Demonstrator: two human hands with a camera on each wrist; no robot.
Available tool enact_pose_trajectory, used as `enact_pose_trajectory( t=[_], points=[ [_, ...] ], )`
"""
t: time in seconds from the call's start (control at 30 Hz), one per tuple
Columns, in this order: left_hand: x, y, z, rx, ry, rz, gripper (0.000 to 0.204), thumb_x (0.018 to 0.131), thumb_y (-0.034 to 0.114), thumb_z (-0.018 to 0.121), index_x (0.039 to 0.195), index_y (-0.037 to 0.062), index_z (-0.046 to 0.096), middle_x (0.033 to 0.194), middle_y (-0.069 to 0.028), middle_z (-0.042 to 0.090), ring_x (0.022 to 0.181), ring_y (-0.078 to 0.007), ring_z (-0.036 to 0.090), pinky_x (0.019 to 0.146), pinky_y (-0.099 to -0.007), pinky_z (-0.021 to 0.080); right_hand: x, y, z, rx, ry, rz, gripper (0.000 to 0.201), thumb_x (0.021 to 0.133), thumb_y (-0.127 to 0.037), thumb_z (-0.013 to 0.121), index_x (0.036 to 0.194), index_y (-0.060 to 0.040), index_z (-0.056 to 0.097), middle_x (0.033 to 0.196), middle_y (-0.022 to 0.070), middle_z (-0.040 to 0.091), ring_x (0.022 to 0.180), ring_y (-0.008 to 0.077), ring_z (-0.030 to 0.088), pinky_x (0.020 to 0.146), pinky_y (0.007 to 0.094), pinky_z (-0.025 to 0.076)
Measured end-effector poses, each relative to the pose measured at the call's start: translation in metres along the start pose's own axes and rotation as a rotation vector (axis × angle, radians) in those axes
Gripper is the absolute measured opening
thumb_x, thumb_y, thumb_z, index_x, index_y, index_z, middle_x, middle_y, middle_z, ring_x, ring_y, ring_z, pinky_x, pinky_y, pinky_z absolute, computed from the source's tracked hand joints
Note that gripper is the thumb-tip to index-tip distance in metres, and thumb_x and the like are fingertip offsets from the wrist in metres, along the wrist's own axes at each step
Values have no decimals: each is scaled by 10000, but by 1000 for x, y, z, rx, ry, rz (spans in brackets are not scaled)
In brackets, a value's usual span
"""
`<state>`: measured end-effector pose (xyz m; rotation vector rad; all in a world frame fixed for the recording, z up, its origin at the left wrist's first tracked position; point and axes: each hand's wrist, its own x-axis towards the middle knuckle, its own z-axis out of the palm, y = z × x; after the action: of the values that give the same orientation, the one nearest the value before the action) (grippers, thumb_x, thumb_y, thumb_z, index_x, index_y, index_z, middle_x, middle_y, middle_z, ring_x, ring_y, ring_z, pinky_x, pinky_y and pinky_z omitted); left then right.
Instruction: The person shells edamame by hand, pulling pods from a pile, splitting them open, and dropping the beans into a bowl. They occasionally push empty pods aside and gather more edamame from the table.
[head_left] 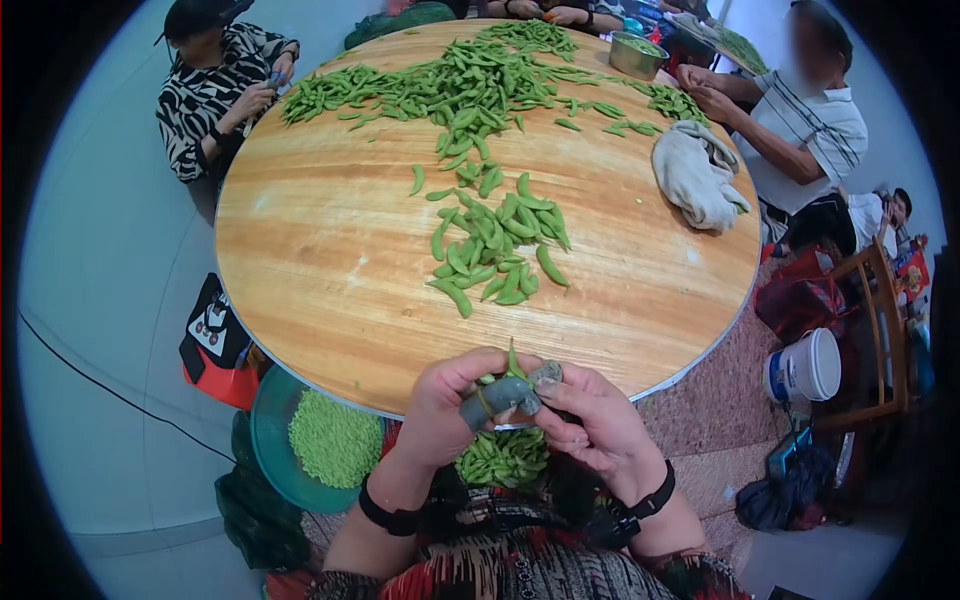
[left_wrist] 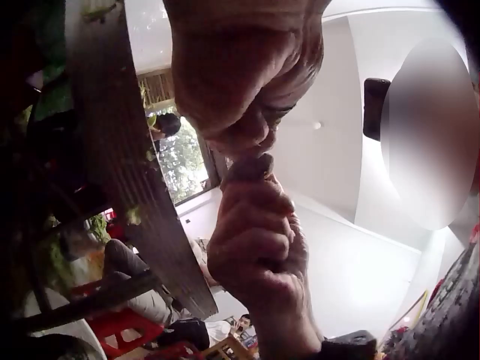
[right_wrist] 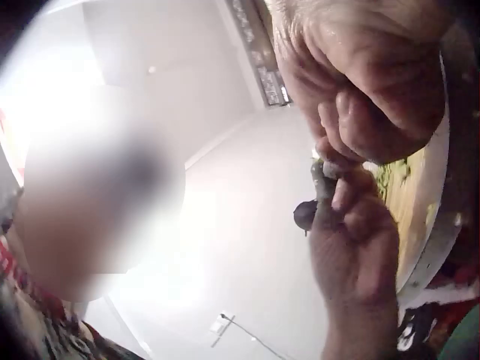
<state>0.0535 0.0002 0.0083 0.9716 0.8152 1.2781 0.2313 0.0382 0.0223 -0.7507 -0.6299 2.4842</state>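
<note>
In front of my chest, at the table's near edge, my left hand point(head_left: 440, 400) and my right hand point(head_left: 597, 415) meet tip to tip. Between them they pinch a green soybean pod point(head_left: 514, 360), one end of which sticks up past the fingers. A grey-blue finger cover point(head_left: 490, 400) with a yellowish band sits on my left thumb; a worn grey cover point(head_left: 546, 376) is on a right-hand digit. Both wrist views show the curled fingers close together, hiding most of the pod. Below the hands, unshelled pods point(head_left: 502, 458) lie at my lap.
A loose pod pile point(head_left: 495, 240) lies on the round wooden table point(head_left: 330, 270), with a larger heap point(head_left: 460, 85) behind. Shelled beans point(head_left: 335, 437) fill a green basin point(head_left: 275, 470) at lower left. A cloth point(head_left: 695, 175) and metal pot point(head_left: 637, 57) stand right; other people sit around.
</note>
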Motion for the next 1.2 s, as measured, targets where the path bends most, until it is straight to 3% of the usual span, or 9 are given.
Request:
enact_pose_trajectory(
  t=[0.2,0.43,0.6,0.73,0.83,0.93,1.03,1.17,1.2],
  points=[
    [0,13,19,801,110,299,528,700,-76,582,1216,22,524,743,-32,537,677,-112,529,653,-233,434,6,-2,6,-814,248,-554,127,865,-98,582,889,27,583,709,5,589,603,33,503,553,185,425],
    [-1,8,12,815,91,375,489,647,-99,535,1118,21,591,712,-65,553,661,-156,555,644,-257,448,11,4,8,-713,231,-527,127,879,-114,562,862,12,561,631,-10,544,524,24,457,466,177,365],
    [1,-4,1,793,97,615,243,698,-51,562,928,19,598,742,-68,578,672,-141,576,586,-270,463,15,4,8,-114,160,-221,105,899,-131,521,839,-46,525,559,-34,456,444,36,371,420,173,314],
    [-6,-13,-6,591,183,343,147,784,10,553,929,36,558,766,-53,572,635,-100,540,514,-220,422,9,-4,7,-58,170,-237,115,883,-144,549,847,-35,559,585,-23,496,473,45,413,438,183,328],
    [-6,0,-17,-51,382,77,108,859,75,518,962,42,522,775,-39,546,583,-57,465,457,-167,333,-10,-38,9,-992,-275,-27,192,819,-189,629,846,1,617,628,53,576,506,98,489,489,249,387],
    [-6,1,-18,-219,337,92,84,869,66,491,939,26,514,765,-40,524,553,-54,387,459,-151,272,23,-35,12,-1530,443,-646,244,795,-213,632,786,24,574,639,203,572,583,320,582,550,373,449],
    [-5,-2,-12,-289,240,82,106,865,54,485,944,21,549,771,-41,529,575,-54,401,475,-145,272,56,-48,15,-1982,724,-597,258,788,-205,627,751,35,539,660,218,584,639,379,581,570,420,459],
    [-2,-4,-11,-141,252,-11,158,846,18,511,988,12,580,787,-57,549,616,-90,467,496,-179,342,67,-49,5,-2000,680,-609,251,776,-186,627,740,40,524,659,220,584,641,385,580,581,449,460],
    [2,0,-8,340,266,185,201,828,-9,523,1018,17,582,801,-69,560,650,-111,500,528,-206,381,59,-48,6,-1931,659,-641,234,773,-176,626,744,35,529,657,216,585,634,385,577,576,443,459]
  ],
)
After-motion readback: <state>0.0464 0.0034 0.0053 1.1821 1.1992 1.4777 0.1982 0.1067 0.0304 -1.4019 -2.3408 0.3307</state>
